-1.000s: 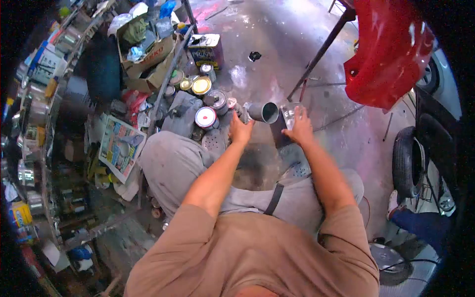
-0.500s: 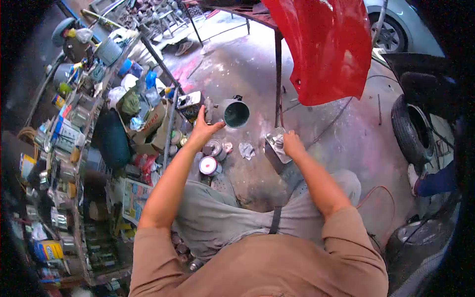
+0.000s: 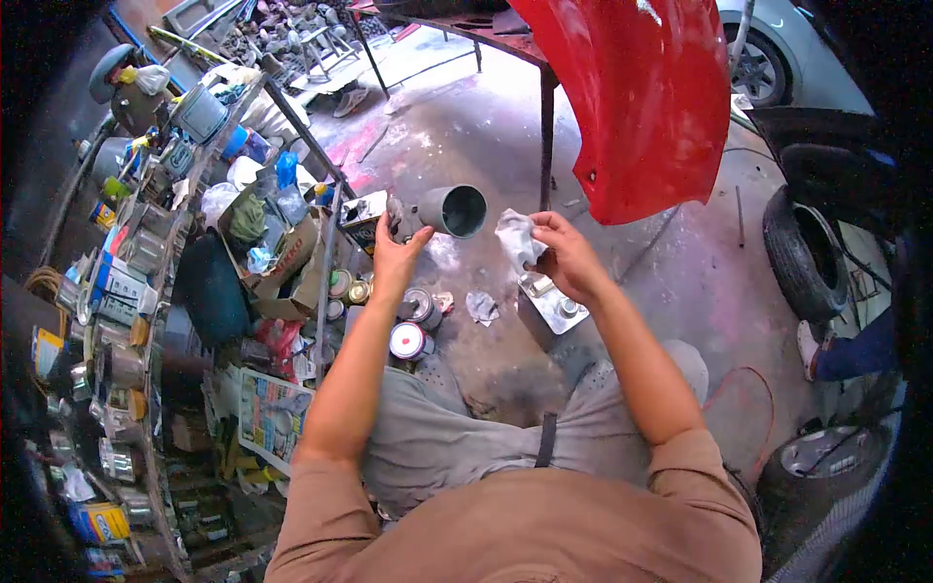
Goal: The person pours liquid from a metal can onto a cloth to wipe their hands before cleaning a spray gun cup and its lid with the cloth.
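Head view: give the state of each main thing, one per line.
Grey cup: tilted, mouth open, held by the left hand
White wipe: crumpled, pinched in the right hand
Metal can: upright, cap unclear
Floor wipe: crumpled
White-topped tin: upright
Cardboard box: open, filled
Red panel: glossy, raised off the floor

Two hands [image 3: 397, 262] [image 3: 573, 257], one cup [image 3: 461, 211], one held cloth [image 3: 517, 241], two floor-standing rectangular cans [image 3: 550, 317] [image 3: 363, 212], one red panel [image 3: 637, 117].

Canister [image 3: 552, 309] is taken as landmark. Rag [image 3: 515, 238] is held in right hand [image 3: 569, 255] just beyond it. Cup [image 3: 465, 211] is held by left hand [image 3: 400, 255], ahead-left. Crumpled wad [image 3: 482, 307] is located left, tins [image 3: 410, 341] farther left, newspaper [image 3: 274, 413] beyond. Tyre [image 3: 789, 267] is placed well right.
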A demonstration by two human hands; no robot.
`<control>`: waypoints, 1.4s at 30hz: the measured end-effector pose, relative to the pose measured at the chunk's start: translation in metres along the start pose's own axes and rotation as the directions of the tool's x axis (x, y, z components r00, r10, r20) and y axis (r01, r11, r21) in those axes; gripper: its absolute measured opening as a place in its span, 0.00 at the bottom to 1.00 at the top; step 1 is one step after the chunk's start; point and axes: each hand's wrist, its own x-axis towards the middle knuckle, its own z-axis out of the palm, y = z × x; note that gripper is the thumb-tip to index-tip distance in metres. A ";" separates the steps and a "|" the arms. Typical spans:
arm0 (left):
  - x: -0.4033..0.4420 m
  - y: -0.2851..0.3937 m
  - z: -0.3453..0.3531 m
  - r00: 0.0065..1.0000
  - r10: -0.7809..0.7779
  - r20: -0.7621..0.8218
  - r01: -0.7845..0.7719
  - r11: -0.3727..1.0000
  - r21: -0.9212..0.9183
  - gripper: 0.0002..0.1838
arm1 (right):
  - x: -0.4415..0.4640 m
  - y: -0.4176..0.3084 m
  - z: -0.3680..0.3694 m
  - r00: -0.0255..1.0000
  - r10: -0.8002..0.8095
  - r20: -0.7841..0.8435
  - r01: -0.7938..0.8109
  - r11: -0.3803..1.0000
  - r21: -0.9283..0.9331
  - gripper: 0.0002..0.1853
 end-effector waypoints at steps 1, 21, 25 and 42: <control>-0.003 0.010 0.003 0.999 0.006 -0.034 -0.006 1.000 0.010 0.55 | 0.002 0.000 0.000 1.000 0.013 0.000 -0.013 0.999 0.046 0.13; -0.029 0.034 -0.001 0.986 0.169 0.012 -0.166 0.952 0.258 0.55 | -0.001 0.026 0.041 0.605 -0.481 0.634 0.422 -0.482 -0.768 0.10; -0.033 0.045 -0.009 0.983 0.175 0.055 -0.182 0.962 0.202 0.54 | -0.003 0.036 0.039 0.681 -0.419 0.600 0.397 -0.478 -0.784 0.16; -0.030 0.043 -0.011 0.984 0.162 0.070 -0.173 0.962 0.213 0.55 | 0.011 0.022 0.047 0.840 -0.045 0.541 0.386 -0.650 -0.655 0.13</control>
